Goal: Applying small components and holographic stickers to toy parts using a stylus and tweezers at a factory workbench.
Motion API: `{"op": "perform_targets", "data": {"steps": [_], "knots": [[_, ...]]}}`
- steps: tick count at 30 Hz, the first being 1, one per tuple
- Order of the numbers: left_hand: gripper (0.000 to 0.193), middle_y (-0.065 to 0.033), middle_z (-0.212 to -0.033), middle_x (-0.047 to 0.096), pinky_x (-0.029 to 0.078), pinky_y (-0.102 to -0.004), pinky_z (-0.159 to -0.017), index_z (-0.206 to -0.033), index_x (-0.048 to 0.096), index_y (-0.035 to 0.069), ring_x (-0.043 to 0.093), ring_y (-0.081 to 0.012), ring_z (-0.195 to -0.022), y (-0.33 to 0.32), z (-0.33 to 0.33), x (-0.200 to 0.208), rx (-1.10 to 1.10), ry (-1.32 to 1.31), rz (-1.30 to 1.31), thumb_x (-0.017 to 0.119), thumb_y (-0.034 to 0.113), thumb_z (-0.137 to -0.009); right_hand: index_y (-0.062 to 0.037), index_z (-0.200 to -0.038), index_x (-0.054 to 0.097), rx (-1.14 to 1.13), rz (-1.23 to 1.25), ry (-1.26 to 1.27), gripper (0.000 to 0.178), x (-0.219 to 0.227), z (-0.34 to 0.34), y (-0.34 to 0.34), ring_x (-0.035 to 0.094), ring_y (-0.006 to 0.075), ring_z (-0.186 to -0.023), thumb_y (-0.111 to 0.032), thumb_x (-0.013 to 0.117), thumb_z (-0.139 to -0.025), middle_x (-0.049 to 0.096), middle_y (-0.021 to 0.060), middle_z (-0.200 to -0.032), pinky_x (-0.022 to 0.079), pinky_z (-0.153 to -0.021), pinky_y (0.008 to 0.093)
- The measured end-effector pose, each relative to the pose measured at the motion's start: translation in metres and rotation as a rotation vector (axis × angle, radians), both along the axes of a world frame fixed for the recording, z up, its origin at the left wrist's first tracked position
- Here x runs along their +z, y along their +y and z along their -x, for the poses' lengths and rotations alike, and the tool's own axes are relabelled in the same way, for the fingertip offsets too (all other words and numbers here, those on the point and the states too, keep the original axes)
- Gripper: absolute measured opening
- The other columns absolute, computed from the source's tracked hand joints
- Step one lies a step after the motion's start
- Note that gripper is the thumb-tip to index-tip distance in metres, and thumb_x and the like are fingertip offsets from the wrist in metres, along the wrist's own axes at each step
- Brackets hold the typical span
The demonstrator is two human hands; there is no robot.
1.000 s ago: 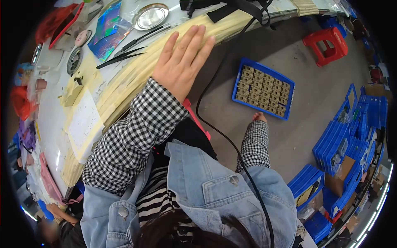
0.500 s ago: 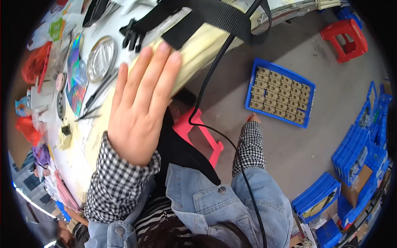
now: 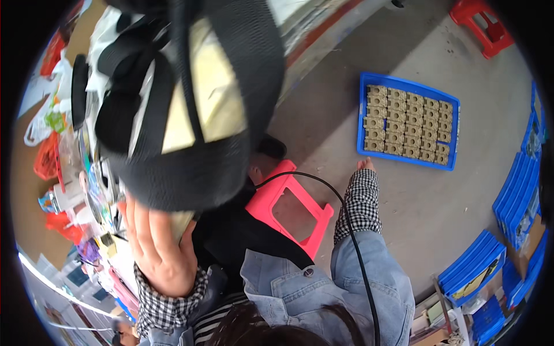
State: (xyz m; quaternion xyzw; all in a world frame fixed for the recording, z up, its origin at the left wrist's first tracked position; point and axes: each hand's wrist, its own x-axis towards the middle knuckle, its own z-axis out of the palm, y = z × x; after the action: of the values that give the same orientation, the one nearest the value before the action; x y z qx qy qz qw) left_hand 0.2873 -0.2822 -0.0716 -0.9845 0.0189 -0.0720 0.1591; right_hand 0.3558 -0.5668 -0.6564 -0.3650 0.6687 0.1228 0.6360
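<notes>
Head view has the right hand (image 3: 365, 164) right up by the near-left corner of a blue tray (image 3: 381, 78), off to the right of the tabletop (image 3: 306, 23). Tray's full of tan blocks (image 3: 411, 122) in columns, each with a round hole, and there's a gap in the column along the right edge. Honestly can't tell if those fingers are clamped on the rim or just touching it, they're too small and foreshortened. Same for whether the tray sits on the floor (image 3: 427, 207) or is held above it.

Left hand (image 3: 161, 248) is down by the tabletop's near edge, fingers stretched long, thumb out, not visibly clutching anything, though some tips tuck behind a black strap (image 3: 254, 63) close to the lens.

Best bet with a tray loaded like this: thumb over the rim, fingers under, keep it level, since the blocks look loose and could slide toward a low corner. One-handed at one corner, the far-right corner would probably sag. Watch the black cable (image 3: 369, 288) across the right sleeve (image 3: 388, 265) and the pink stool (image 3: 266, 193) between tabletop and tray.
</notes>
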Motion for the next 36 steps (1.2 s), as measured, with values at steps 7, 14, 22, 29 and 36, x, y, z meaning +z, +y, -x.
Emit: {"op": "perform_targets", "data": {"steps": [7,14,22,29,36], "knots": [[0.056,-0.029,-0.118,0.047,0.038,-0.0452,-0.089,-0.129,0.033,-0.012,0.049,-0.0434,-0.104,-0.019,0.011,0.015,0.111,0.025,-0.23,0.058,0.017,-0.087,0.0015,-0.127,0.042,-0.023,-0.06,-0.052,0.048,-0.021,-0.011,0.015,0.046,0.0278,-0.115,-0.019,0.059,-0.088,0.043,0.0195,-0.127,0.053,-0.084,0.0395],[0.058,-0.0292,-0.132,0.038,0.03,-0.0506,-0.1,-0.132,0.026,-0.012,0.04,-0.0446,-0.118,-0.035,0.021,0.037,0.03,0.0,-0.287,0.052,0.019,-0.09,-0.0035,-0.135,0.032,-0.01,-0.175,-0.065,0.046,0.003,-0.013,0.004,0.036,0.0266,-0.127,-0.012,0.045,-0.092,0.03,0.0133,-0.142,0.041,-0.094,0.0556],[0.058,-0.03,-0.132,0.038,0.029,-0.0505,-0.101,-0.133,0.025,-0.012,0.04,-0.0445,-0.119,-0.015,0.033,0.019,-0.009,-0.013,-0.275,0.051,0.017,-0.09,0.0034,-0.107,0.053,0.145,-0.015,-0.044,0.038,-0.067,-0.018,-0.037,0.058,0.026,-0.08,-0.025,0.056,-0.083,0.06,0.0142,-0.095,0.049,-0.074,0.0434],[0.056,-0.0268,-0.129,0.043,0.034,-0.0456,-0.097,-0.132,0.031,-0.009,0.045,-0.0415,-0.113,0.022,0.024,-0.008,-0.001,-0.006,-0.156,0.057,0.008,-0.086,0.0044,-0.104,0.054,0.147,0.089,-0.023,0.035,-0.031,-0.032,-0.026,0.058,0.0259,-0.079,-0.02,0.056,-0.08,0.06,0.0147,-0.095,0.049,-0.071,0.0423],[0.054,-0.0211,-0.127,0.047,0.031,-0.0484,-0.103,-0.128,0.041,-0.005,0.042,-0.04,-0.12,0.079,-0.028,-0.06,-0.037,0.046,0.018,0.061,0.003,-0.079,0.0053,-0.102,0.054,0.111,0.177,0.005,0.031,-0.015,-0.022,-0.019,0.057,0.0259,-0.078,-0.015,0.056,-0.078,0.059,0.0151,-0.094,0.049,-0.067,0.0412]]}}
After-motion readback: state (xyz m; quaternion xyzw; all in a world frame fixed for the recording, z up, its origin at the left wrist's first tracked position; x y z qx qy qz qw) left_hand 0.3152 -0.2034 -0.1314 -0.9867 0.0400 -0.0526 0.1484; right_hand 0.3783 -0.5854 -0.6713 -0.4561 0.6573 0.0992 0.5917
